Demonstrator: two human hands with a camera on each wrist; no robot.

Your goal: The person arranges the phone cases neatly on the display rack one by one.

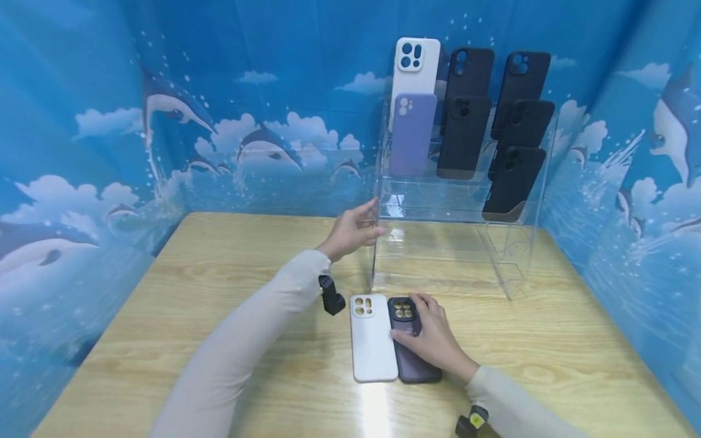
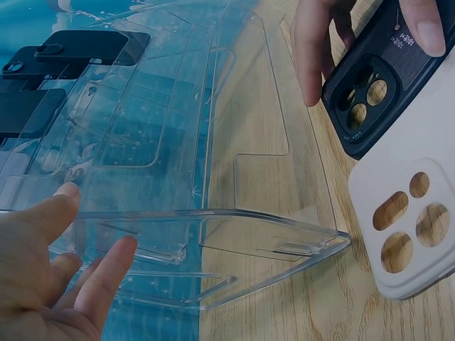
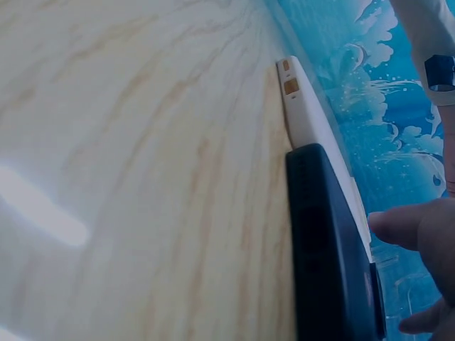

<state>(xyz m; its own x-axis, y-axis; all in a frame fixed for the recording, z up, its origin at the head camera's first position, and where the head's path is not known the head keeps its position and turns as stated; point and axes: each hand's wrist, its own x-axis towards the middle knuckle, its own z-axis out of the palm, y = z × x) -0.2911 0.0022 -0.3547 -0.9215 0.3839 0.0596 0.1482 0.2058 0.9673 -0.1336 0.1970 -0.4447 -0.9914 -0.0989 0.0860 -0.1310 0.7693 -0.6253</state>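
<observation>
My left hand (image 1: 353, 231) is at the left side panel of a transparent acrylic display stand (image 1: 438, 213). In the left wrist view its thumb and fingers (image 2: 106, 277) are spread apart beside the panel's edge. A white phone case (image 1: 373, 347) and a black phone case (image 1: 418, 359) lie side by side before the stand, camera cutouts toward it. Over the black case is my right hand (image 1: 432, 334), thumb at its left edge and fingers near its upper right corner. From the right wrist, thumb (image 3: 398, 224) and fingers look straight, just above the case.
Upright on the stand's tiers are a tall white case (image 1: 416, 67), a purple case (image 1: 413, 134) and several black cases (image 1: 465, 137). Blue dolphin-print curtains (image 1: 263, 109) enclose the wooden table (image 1: 246, 255) at the back and sides.
</observation>
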